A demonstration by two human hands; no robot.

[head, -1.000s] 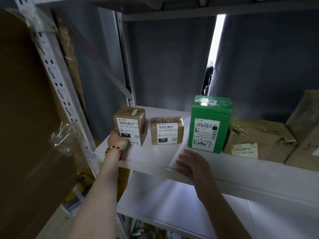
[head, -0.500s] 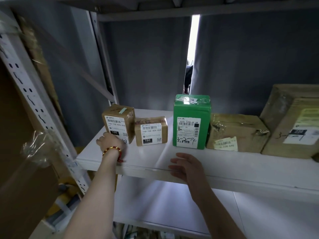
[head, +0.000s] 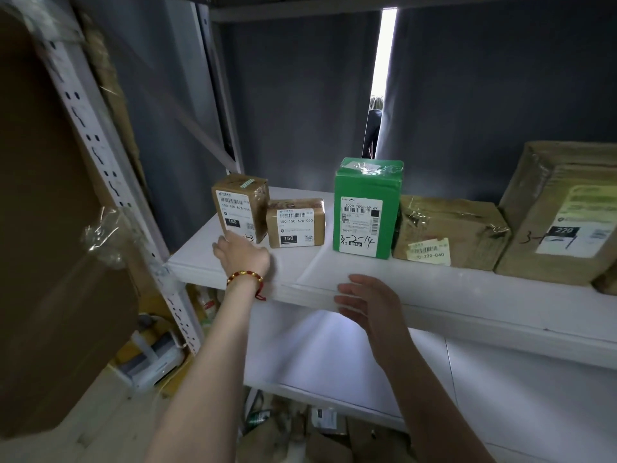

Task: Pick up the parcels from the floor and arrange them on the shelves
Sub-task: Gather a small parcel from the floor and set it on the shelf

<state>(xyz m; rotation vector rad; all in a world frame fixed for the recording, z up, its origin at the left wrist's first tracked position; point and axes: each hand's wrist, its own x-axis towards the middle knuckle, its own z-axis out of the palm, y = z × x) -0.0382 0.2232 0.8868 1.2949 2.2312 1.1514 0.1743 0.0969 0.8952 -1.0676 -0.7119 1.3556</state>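
Reaching onto the shelf, left hand touches the small parcel, fingers extended; right hand hovers loose-fingered, holding nothing.

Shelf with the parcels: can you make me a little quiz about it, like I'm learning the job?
1. True or false: the green parcel stands upright on the white shelf.
2. What does the left hand touch? A: the leftmost brown parcel. B: a ladder. C: a red bucket.
3. Fill the gap: the right hand, open by the shelf's front edge, holds ____.

Key: 1 true. 2 A. 3 nothing.
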